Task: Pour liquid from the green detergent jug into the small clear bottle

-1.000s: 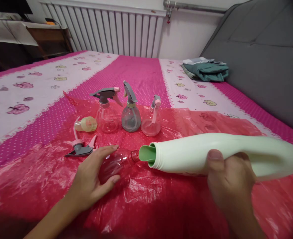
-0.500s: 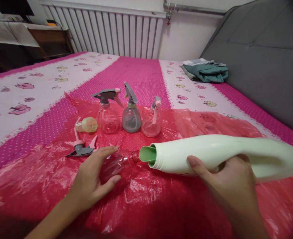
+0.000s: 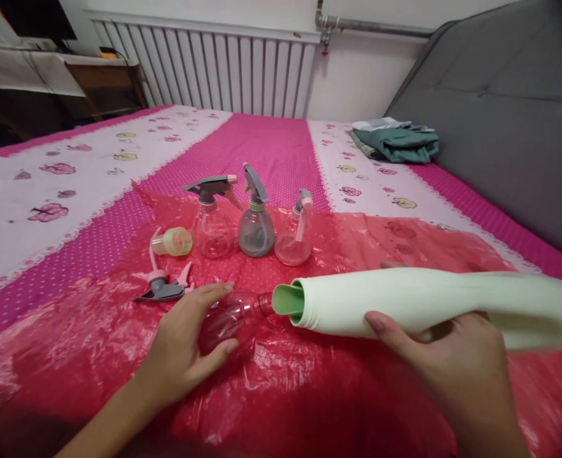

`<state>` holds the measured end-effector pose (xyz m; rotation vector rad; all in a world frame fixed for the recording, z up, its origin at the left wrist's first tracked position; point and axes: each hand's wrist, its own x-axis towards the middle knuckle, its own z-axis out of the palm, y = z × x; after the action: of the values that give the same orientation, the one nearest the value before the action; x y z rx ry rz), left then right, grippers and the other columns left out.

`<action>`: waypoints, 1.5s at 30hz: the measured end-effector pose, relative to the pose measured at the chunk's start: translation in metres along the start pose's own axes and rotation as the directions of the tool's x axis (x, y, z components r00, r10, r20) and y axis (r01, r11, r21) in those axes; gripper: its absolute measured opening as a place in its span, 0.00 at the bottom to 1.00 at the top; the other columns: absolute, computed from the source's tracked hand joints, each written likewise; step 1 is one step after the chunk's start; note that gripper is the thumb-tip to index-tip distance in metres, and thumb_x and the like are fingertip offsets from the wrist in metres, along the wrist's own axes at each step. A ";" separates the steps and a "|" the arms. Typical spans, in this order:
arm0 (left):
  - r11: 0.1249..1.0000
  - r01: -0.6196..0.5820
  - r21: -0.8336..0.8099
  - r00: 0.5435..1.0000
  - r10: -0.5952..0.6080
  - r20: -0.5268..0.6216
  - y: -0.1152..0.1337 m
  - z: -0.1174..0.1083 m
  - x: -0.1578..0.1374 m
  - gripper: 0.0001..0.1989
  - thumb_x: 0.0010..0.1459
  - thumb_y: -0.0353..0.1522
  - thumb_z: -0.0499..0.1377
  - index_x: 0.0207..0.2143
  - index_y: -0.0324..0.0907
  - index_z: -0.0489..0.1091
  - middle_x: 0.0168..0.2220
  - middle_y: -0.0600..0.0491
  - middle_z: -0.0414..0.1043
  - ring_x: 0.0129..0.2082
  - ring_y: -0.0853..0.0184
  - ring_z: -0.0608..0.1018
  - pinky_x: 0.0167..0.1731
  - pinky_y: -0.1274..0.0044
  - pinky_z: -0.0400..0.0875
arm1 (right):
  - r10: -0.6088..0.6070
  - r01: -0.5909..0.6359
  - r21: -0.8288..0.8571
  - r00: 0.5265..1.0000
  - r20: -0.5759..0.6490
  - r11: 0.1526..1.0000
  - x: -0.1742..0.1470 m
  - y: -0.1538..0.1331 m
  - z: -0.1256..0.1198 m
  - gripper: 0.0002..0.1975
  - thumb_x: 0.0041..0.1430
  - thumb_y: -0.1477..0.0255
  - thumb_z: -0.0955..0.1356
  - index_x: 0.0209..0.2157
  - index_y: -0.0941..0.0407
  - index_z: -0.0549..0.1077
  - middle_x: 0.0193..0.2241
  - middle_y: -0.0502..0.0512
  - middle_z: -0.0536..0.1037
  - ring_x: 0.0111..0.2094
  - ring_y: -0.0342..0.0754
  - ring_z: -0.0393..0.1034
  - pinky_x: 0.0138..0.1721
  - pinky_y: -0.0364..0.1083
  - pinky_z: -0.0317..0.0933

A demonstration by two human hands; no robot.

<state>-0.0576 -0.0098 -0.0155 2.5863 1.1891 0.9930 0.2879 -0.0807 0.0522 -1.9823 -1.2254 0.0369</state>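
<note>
My left hand [image 3: 185,343] is wrapped round a clear spray bottle [image 3: 230,318] without its head, tilted over with its neck to the right. My right hand [image 3: 452,362] grips a large pale green detergent jug [image 3: 380,299], tipped on its side. The jug's green pouring spout [image 3: 288,299] meets the bottle's mouth; I cannot tell whether liquid is flowing. Just beyond my left hand lies a grey and pink spray head [image 3: 163,288] with its tube. A yellowish cap [image 3: 173,242] rests on its side behind it.
Three spray bottles stand upright in a row: a pink-tinted one [image 3: 214,232], a grey one [image 3: 256,232] and a clear pink-handled one [image 3: 294,245]. Red plastic sheeting [image 3: 281,394] covers the near bed. Folded clothes [image 3: 395,140] lie by the grey headboard [image 3: 495,102]; a radiator [image 3: 214,63] is behind.
The view has shifted slightly, so things sit a little lower and to the right. Both hands keep their holds, and the jug's spout stays at the bottle's mouth.
</note>
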 end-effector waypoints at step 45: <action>0.999 -0.036 0.028 0.999 0.036 -0.004 0.005 -0.001 0.002 0.28 0.68 0.42 0.59 0.67 0.49 0.62 0.60 0.43 0.78 0.57 0.47 0.82 0.56 0.55 0.79 | -0.453 0.435 -0.145 0.883 -0.121 0.888 -0.012 0.005 -0.011 0.39 0.63 0.39 0.69 0.64 0.52 0.74 0.60 0.53 0.76 0.62 0.58 0.71 0.67 0.56 0.63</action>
<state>-0.0542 -0.0124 -0.0114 2.6374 1.1698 0.9974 0.2893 -0.0975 0.0524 -1.7128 -1.5800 -0.4173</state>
